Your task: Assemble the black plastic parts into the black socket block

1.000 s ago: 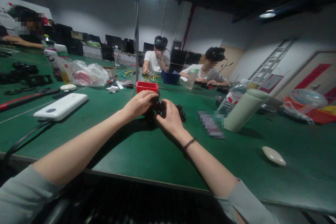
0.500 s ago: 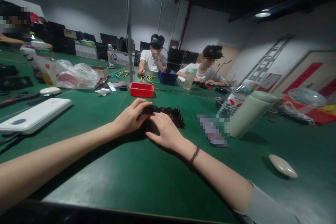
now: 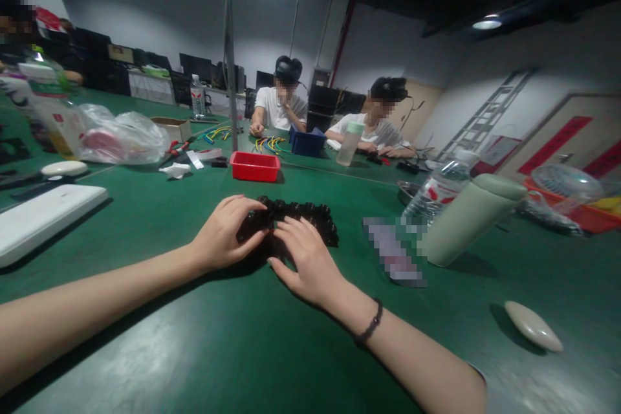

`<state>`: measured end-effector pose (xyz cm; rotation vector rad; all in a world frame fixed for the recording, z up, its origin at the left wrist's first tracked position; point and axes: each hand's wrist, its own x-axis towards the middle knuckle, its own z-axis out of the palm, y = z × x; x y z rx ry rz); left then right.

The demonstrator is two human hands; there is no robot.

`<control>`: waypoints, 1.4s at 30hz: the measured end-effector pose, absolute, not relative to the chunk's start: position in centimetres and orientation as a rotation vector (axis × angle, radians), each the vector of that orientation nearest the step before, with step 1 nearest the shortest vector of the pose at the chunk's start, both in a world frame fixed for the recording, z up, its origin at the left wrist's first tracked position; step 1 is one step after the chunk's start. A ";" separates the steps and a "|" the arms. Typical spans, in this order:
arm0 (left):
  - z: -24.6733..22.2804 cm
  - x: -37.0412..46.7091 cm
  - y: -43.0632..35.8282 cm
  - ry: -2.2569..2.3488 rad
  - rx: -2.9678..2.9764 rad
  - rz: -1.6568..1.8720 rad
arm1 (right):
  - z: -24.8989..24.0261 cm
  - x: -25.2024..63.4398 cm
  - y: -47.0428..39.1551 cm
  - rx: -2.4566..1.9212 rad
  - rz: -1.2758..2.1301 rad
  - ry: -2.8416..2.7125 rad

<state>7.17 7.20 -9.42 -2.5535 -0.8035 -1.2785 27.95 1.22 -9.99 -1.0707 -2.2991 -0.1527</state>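
Several small black pieces (image 3: 317,217) lie bunched together on the green table (image 3: 194,349), in front of the red tray (image 3: 255,168). At the left end of the bunch is my left hand (image 3: 228,233), its thumb and fingers apart and curved round some of the pieces. My right hand (image 3: 308,259) rests at the near side, fingers spread over the pieces and thumb held apart. Both hands partly cover the black pieces, whose exact shape is too dark to tell.
To the right stand a green tumbler (image 3: 470,223) and a water bottle (image 3: 439,187), with a pale oval object (image 3: 533,325) nearer. A white device (image 3: 53,217) and a plastic bag (image 3: 126,139) are left. Two people sit across the table.
The view has shifted a little. My hands have drawn slightly apart, uncovering more of the black pieces between them, and the fingers of my right hand look more spread.
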 end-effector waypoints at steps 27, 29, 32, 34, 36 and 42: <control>-9.3 6.6 5.9 -0.677 -2.766 -0.962 | -9.9 29.1 0.7 -1.140 -0.090 -2.129; -9.3 6.5 5.9 -0.681 -2.786 -0.929 | -10.0 29.2 0.9 -1.190 -0.137 -2.074; -9.5 6.5 6.0 -0.672 -2.823 -0.894 | -10.4 29.6 1.4 -1.269 -0.182 -2.027; -9.6 6.5 6.0 -0.657 -2.850 -0.866 | -10.8 29.7 1.7 -1.312 -0.188 -2.037; -9.5 6.5 6.0 -0.644 -2.870 -0.842 | -11.0 29.8 1.9 -1.334 -0.176 -2.084; -9.0 6.6 6.1 -0.534 -2.950 -0.777 | -11.0 29.6 1.9 -1.346 -0.158 -2.162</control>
